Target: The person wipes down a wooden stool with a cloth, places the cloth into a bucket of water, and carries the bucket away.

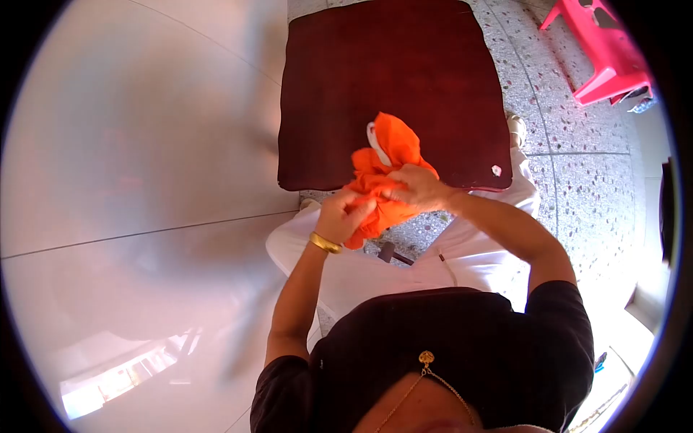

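An orange cloth (399, 141) with a white strip is bunched up at the near edge of the dark red table (382, 65). Its upper part lies over the tabletop, and its lower part hangs above my lap. My left hand (344, 216), below a gold bracelet at the wrist, is closed on the cloth's left side. On the right side, my right hand (419, 189) has its fingers closed on the gathered folds. Some fingertips are hidden in the fabric.
A pink plastic stool (603, 54) stands on the speckled floor at the upper right. A pale smooth surface (144, 144) spans the left side. A small pale sticker or mark (497, 171) is at the table's near right corner. My legs in white trousers are below the table.
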{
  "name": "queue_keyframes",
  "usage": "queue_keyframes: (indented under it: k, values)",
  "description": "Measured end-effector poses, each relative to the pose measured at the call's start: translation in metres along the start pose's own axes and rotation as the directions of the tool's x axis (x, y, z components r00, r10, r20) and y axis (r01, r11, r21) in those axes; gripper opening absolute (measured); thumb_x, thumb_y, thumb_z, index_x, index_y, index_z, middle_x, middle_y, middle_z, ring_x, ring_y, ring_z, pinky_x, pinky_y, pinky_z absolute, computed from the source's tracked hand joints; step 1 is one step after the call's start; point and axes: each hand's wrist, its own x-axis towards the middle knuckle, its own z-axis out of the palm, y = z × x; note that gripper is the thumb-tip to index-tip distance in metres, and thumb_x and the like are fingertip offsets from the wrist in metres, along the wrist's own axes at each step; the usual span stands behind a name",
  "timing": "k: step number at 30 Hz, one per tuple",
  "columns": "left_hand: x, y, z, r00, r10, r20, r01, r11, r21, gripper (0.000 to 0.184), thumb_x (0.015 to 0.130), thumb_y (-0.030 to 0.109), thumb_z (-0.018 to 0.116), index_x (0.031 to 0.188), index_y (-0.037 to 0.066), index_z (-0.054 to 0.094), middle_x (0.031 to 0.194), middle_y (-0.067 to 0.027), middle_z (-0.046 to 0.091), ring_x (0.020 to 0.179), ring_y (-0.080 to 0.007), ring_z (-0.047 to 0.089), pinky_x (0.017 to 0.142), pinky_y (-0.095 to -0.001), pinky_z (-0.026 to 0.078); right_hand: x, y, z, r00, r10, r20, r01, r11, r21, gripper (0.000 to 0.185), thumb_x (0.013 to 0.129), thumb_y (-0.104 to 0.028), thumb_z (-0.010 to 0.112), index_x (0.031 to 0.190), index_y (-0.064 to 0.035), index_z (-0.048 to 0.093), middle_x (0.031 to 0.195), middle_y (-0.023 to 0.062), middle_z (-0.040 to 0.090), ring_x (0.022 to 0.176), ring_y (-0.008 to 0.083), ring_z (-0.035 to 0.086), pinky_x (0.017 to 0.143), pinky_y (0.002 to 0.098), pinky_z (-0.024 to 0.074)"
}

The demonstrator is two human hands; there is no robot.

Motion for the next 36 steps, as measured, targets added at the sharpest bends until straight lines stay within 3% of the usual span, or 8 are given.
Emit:
queue_keyframes:
  k: [6,8,13,15,17,20,29,36]
  values:
    - [0.104,0.041,-0.049,0.943,0.102,-0.316,-0.17,0.966,-0.197,0.029,0.09,0.021,0.06,0.071,0.0,0.058,0.062,0.0024,0.051,0.061,-0.0048,0.045,0.056,-0.0234,0.04,0.027,-0.055,-0.101,0.871,-0.231,-0.433,0.129,0.959,-0.252,0.072,0.083,-0.065,0.05,0.111,-0.0003,0.061,0.099,0.0198,0.066,0.092,0.0328,0.064,0.081,0.0367,0.0505]
    - [0.143,0.043,-0.071,0.89,0.067,-0.452,-0.188,0.955,-0.229,0.026,0.091,0.023,0.059,0.081,0.0,0.062,0.079,-0.0009,0.058,0.074,-0.007,0.049,0.068,-0.0243,0.043,0.042,-0.079,-0.14,0.803,-0.195,-0.563,0.041,0.96,-0.275,0.079,0.079,-0.058,0.064,0.124,0.0059,0.051,0.098,0.0159,0.066,0.096,0.019,0.062,0.085,0.0312,0.0483]
    - [0.227,-0.011,-0.079,0.831,0.111,-0.545,-0.05,0.991,0.126,0.054,0.085,0.041,0.062,0.125,0.005,0.052,0.139,-0.0214,0.039,0.132,-0.0324,0.033,0.106,-0.0398,0.029,0.119,-0.047,-0.166,0.749,-0.315,-0.582,-0.127,0.795,-0.594,0.087,0.071,-0.065,0.066,0.134,-0.008,0.046,0.132,0.0105,0.05,0.122,0.0295,0.046,0.101,0.0432,0.038]
    - [0.252,-0.035,-0.059,0.918,0.036,-0.396,0.047,0.979,0.198,0.07,0.083,0.055,0.055,0.142,0.022,0.035,0.151,-0.0219,0.014,0.138,-0.0443,0.011,0.11,-0.0536,0.017,0.15,-0.015,-0.148,0.857,0.059,-0.511,-0.386,0.73,-0.563,0.089,0.065,-0.075,0.06,0.138,-0.0284,0.04,0.154,0.0004,0.01,0.139,0.0402,0.009,0.101,0.0704,0.0175]
    - [0.265,-0.041,-0.03,0.955,-0.059,-0.292,0.154,0.936,0.316,0.068,0.083,0.06,0.048,0.143,0.032,0.03,0.154,-0.0164,0.005,0.138,-0.0466,0.004,0.107,-0.0629,0.013,0.166,0.019,-0.118,0.823,0.386,-0.417,-0.556,0.698,-0.452,0.08,0.071,-0.075,0.051,0.138,-0.0319,0.04,0.155,0.0004,0.004,0.139,0.0433,0.003,0.102,0.0713,0.0124]
    - [0.267,-0.039,0.006,0.92,-0.381,-0.095,0.374,0.776,0.508,0.058,0.088,0.059,0.037,0.142,0.038,0.03,0.156,-0.005,0.003,0.141,-0.04,-0.001,0.105,-0.0685,0.006,0.167,0.041,-0.087,0.829,0.256,-0.498,-0.542,0.59,-0.599,0.065,0.081,-0.067,0.046,0.137,-0.0347,0.041,0.156,0.004,0.001,0.138,0.0465,-0.004,0.1,0.0741,0.0011]
    - [0.161,-0.105,0.002,0.936,0.335,-0.108,-0.219,0.795,0.566,0.017,0.081,0.027,0.063,0.091,0.015,0.069,0.127,-0.0084,0.051,0.124,-0.0346,0.04,0.101,-0.0563,0.028,0.134,0.02,-0.047,0.981,0.088,-0.175,-0.191,0.638,-0.746,0.054,0.079,-0.061,0.052,0.122,-0.0302,0.059,0.154,0.0057,0.009,0.138,0.0452,0.003,0.103,0.0701,0.0071]
    - [-0.008,-0.06,0.031,0.946,0.298,-0.125,-0.176,0.8,0.573,0.014,0.076,0.022,0.066,0.082,0.01,0.066,0.11,-0.0098,0.055,0.102,-0.0327,0.05,0.084,-0.044,0.04,0.019,0.038,0.027,0.919,-0.393,-0.027,0.274,0.687,-0.674,0.015,0.076,-0.029,0.066,0.089,-0.0206,0.069,0.135,0.0033,0.042,0.124,0.0335,0.032,0.099,0.0513,0.0264]
